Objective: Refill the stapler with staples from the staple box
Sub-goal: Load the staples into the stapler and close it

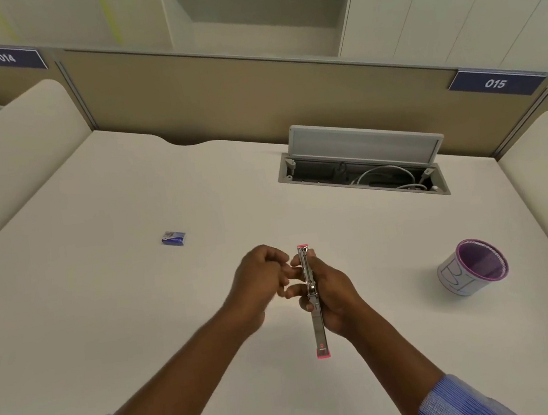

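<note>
A pink and metal stapler (317, 322) is swung fully open into one long straight strip, held above the desk. My right hand (331, 290) grips it around its middle hinge. Just left of the stapler is my left hand (258, 276), its fingers curled near the stapler's upper half; the frame does not show whether they hold any staples. The small blue staple box (173, 238) lies on the desk, well to the upper left of both hands.
A purple mesh pen cup (473, 267) stands at the right on the white desk (106, 314). An open cable hatch (362, 168) with wires sits at the back. Beige partition panels close off the back and both sides.
</note>
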`<state>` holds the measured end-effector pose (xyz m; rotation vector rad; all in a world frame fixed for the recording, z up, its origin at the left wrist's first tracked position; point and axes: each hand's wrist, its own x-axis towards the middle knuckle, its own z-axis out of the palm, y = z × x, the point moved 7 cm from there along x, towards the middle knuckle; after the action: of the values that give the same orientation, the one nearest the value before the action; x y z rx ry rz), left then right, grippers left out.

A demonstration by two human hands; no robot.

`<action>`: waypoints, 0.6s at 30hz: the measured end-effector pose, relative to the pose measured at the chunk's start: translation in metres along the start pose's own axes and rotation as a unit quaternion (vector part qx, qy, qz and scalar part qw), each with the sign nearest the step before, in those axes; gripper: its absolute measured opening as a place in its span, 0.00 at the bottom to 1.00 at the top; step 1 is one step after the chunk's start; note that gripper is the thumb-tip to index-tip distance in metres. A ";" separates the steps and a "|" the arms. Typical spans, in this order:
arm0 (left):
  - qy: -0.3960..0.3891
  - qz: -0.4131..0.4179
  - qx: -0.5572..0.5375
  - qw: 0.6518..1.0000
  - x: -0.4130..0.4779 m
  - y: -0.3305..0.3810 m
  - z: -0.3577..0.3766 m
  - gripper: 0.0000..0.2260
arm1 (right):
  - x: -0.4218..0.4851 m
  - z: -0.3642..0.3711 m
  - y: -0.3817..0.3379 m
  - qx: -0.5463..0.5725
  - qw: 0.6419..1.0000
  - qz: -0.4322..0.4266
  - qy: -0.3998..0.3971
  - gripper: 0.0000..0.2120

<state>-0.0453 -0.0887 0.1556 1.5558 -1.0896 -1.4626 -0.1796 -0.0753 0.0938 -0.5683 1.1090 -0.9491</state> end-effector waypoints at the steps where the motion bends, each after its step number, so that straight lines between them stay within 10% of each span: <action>1: -0.012 -0.021 -0.019 1.000 0.004 0.001 -0.002 0.15 | -0.001 -0.001 0.001 0.000 1.000 0.002 -0.002 0.21; 18: -0.074 0.138 0.228 0.961 0.011 0.027 0.004 0.10 | -0.008 0.003 0.000 -0.018 1.000 -0.006 -0.020 0.23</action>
<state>-0.0515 -0.1089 0.1756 1.5264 -1.7526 -1.2045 -0.1779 -0.0686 0.0985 -0.6210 1.0893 -0.9256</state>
